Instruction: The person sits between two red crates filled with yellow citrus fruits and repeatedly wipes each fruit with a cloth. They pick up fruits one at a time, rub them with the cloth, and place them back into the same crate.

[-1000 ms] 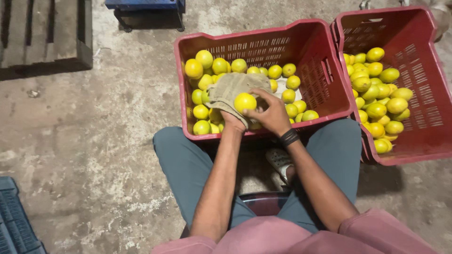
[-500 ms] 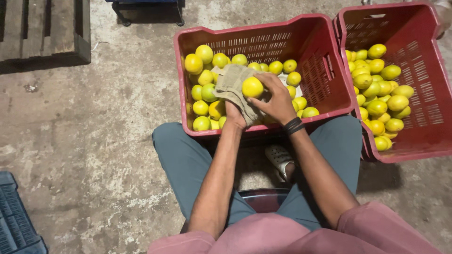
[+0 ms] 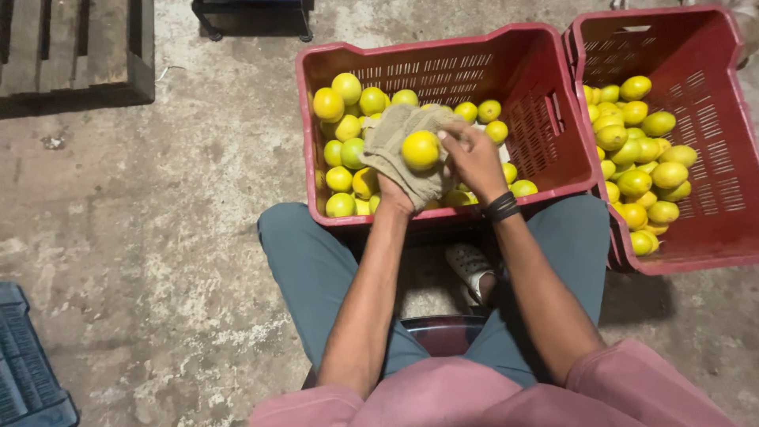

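The person sat with both arms reaching over the near rim of a red slatted crate that stood on the concrete floor between the knees. The left hand lay under a tan cloth, its grip closed up into the fabric so that the cloth cupped a yellow citrus fruit held just above the heap. The right hand met the fruit from the other side, fingertips pressed against its skin and the cloth's edge, pinching the two together; a dark band sat on that wrist. Beneath the hands the crate held a loose pile of yellow and greenish fruit, heaped mostly toward its left half, with bare bottom showing at the right. A second red crate stood touching it on the right, with more fruit banked along its left side and much of its floor bare. Judging from this, one fruit was being rubbed in the cloth, many in the near crate remained to be handled, and whether the second crate's fruit were finished ones could not be told. A wooden pallet lay at the upper left and a dark blue crate at the lower left corner.
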